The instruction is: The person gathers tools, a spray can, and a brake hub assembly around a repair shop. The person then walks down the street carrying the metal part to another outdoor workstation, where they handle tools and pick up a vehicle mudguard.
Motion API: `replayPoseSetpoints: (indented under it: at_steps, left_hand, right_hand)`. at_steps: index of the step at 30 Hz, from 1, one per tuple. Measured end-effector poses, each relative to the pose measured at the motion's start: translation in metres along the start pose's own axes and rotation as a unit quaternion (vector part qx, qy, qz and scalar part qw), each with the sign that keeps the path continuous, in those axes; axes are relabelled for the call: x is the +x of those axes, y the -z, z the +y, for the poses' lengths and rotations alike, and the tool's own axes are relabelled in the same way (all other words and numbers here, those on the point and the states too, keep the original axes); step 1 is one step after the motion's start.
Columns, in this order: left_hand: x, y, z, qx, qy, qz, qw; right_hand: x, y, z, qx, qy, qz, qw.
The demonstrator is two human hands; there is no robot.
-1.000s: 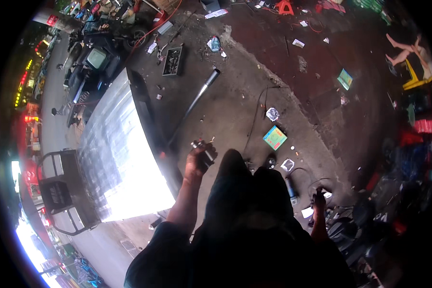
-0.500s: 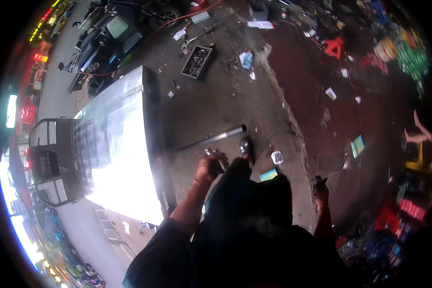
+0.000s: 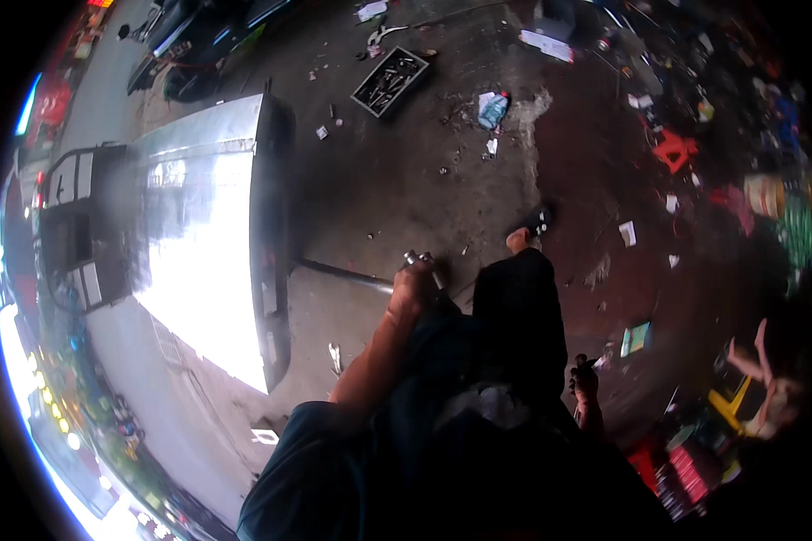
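Observation:
My left hand [image 3: 412,287] is closed round shiny metal cylindrical pieces [image 3: 438,280], whose exact kind I cannot make out. Behind that hand, a long metal pipe [image 3: 343,274] runs low toward the silver cargo bed [image 3: 203,225] of a vehicle. On the other side of my body, my right hand [image 3: 584,382] hangs low with fingers curled round a small dark object [image 3: 586,362], too dim to name. My foot in a dark shoe [image 3: 536,221] is out ahead on the floor.
An open tray of metal parts [image 3: 390,81] lies ahead. A blue-and-white bag [image 3: 493,110], a red stool-like object [image 3: 674,150] and a green packet [image 3: 635,338] litter the stained floor. At right, another person's bare legs [image 3: 760,356] show beside a yellow frame [image 3: 731,401].
My foot has stepped forward and right, and the view has shifted with my body. Both hands keep their grip; the pipe's far end is now behind my left hand.

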State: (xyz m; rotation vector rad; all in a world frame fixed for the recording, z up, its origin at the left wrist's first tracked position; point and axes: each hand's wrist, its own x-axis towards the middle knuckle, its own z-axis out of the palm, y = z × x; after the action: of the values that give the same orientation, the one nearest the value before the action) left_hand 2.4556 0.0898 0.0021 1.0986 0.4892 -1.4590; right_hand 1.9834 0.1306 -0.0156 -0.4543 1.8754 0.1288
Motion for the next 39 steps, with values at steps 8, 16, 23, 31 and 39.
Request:
replayPoseSetpoints:
  at_steps: [8,16,23,31,39]
  left_hand:
    - [0.056,-0.059,0.004,0.043,-0.065,0.088,0.993]
    - [0.109,-0.100,0.067,0.217,-0.103,0.191,0.952]
    - [0.166,-0.141,0.183,0.387,-0.138,0.228,0.883]
    - [0.344,-0.089,0.288,0.634,-0.171,0.149,0.740]
    - [0.479,-0.022,0.327,0.676,-0.189,0.225,0.676]
  right_hand:
    - [0.086,0.138,-0.196,0.048,0.248,0.001,0.968]
    - [0.124,0.151,-0.345,0.066,0.259,0.001,0.964]
    - [0.125,0.073,-0.415,0.063,0.246,-0.006,0.967]
    - [0.210,0.034,-0.424,-0.060,0.347,-0.008,0.936]
    - [0.195,-0.067,-0.508,-0.301,0.308,-0.109,0.896]
